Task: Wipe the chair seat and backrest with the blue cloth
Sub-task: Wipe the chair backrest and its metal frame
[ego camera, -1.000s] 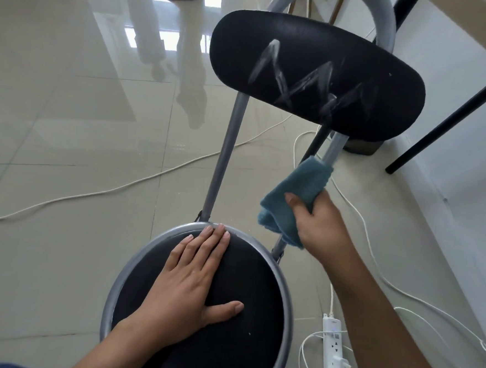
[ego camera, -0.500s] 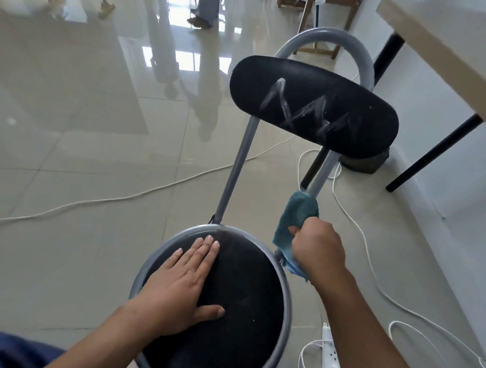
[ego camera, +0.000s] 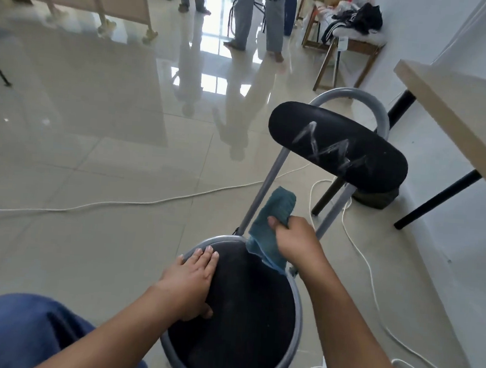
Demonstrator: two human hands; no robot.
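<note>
Right hand (ego camera: 298,239) fingers pinch blue cloth (ego camera: 271,229) above seat (ego camera: 244,313); left hand (ego camera: 192,281) flat.

It looked like a home's open room: glossy floor tiles (ego camera: 100,151), a wooden bench (ego camera: 358,45) heaped with clothes (ego camera: 357,18), a table (ego camera: 454,112) by the wall
</note>
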